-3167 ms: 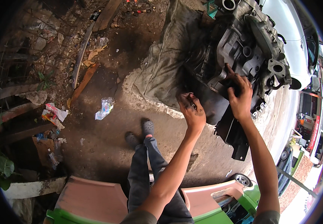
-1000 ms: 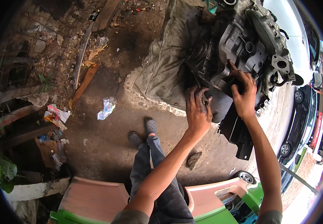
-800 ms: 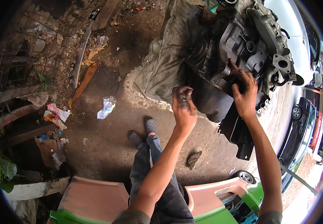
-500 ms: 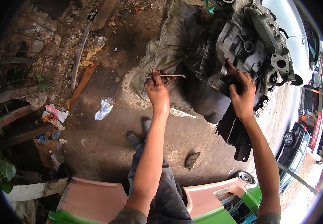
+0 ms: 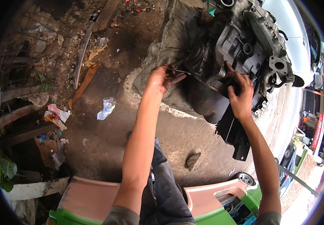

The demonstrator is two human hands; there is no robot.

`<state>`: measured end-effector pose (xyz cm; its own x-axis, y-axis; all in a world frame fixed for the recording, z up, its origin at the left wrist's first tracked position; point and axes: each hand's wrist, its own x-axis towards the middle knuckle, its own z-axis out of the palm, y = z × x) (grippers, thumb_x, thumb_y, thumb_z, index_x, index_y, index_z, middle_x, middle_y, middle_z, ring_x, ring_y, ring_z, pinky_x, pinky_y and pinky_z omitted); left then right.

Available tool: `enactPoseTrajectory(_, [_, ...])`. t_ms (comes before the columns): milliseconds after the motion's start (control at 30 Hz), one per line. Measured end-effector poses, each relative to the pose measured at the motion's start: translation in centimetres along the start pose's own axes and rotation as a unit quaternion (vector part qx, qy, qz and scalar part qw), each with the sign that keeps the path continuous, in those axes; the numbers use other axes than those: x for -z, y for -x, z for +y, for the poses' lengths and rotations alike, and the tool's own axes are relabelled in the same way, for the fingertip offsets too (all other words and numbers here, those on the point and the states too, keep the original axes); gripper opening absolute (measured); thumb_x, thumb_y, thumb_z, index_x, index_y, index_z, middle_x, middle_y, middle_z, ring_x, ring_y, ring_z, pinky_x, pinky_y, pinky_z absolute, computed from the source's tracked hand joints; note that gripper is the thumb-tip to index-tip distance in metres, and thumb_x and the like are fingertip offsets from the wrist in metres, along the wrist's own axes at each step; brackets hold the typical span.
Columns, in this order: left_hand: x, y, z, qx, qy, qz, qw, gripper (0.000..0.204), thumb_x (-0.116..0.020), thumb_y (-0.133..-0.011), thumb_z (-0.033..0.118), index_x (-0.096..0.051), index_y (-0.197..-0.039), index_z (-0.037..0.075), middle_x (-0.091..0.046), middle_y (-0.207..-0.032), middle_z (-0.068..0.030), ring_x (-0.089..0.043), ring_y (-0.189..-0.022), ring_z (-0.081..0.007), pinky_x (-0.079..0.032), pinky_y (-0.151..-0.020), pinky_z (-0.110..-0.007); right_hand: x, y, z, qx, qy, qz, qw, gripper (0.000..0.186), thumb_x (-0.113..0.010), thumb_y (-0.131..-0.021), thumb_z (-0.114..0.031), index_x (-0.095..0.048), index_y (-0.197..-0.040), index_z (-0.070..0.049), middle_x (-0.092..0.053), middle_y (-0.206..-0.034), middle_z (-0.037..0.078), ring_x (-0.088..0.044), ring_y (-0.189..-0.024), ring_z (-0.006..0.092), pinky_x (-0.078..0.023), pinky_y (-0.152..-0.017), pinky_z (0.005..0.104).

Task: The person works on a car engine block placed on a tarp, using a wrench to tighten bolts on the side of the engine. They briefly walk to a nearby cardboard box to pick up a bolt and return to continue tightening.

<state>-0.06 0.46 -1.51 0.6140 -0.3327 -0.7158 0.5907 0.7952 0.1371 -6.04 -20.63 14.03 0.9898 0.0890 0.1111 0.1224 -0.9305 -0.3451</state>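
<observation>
My left hand is closed around a slim metal rod-like tool; its exact kind is too small to make out. The tool's tip points right, at the lower left side of a grey metal engine, and whether it touches cannot be told. My right hand rests on the engine's edge with the index finger stretched out over the casting and the other fingers bent, holding nothing visible. A dark rounded part sits below the engine, beside a black flat bracket-like piece.
The engine stands on a dirty grey cloth. A stone lies on the ground in front. Pink-and-green car panels are near my legs. Wooden planks and litter lie at left; a pale car is at right.
My left hand has turned and the tool's tip has shifted slightly up and right, closer to the engine. My right hand stays at nearly the same spot on the engine.
</observation>
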Motion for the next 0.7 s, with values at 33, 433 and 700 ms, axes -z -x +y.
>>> enactPoseTrajectory(33, [0.05,-0.08,-0.15,-0.003,0.008,0.004,1.000,0.017,-0.033,-0.102,0.007,-0.038,-0.110,-0.007,-0.045,-0.107,-0.0257,-0.056,-0.104,-0.0469,-0.054,-0.093,-0.062,0.00,0.05,-0.02,0.002,0.001,0.005,1.000,0.034,-0.058,-0.071,0.001,-0.066,-0.104,-0.003,-0.062,-0.098,0.015,-0.058,-0.095,0.0334,-0.043,-0.092,0.0374])
enactPoseTrajectory(433, [0.54,-0.83,-0.20,-0.012,-0.027,-0.009,1.000,0.016,-0.036,-0.100,0.006,-0.044,-0.102,-0.007,-0.053,-0.087,-0.0187,-0.059,-0.082,-0.0295,-0.061,-0.085,-0.050,-0.23,0.23,0.61,0.008,0.001,0.004,1.000,0.036,-0.059,-0.072,0.002,-0.066,-0.106,-0.003,-0.062,-0.099,0.015,-0.058,-0.096,0.0334,-0.043,-0.092,0.0369])
enactPoseTrajectory(700, [0.78,-0.24,-0.84,0.000,0.037,-0.008,0.999,0.016,-0.035,-0.101,0.005,-0.045,-0.099,-0.007,-0.053,-0.087,-0.0185,-0.060,-0.081,-0.0297,-0.060,-0.087,-0.050,-0.04,0.18,0.08,-0.001,0.006,0.002,1.000,0.036,-0.059,-0.072,0.001,-0.065,-0.108,-0.002,-0.062,-0.101,0.016,-0.058,-0.097,0.0337,-0.043,-0.093,0.0371])
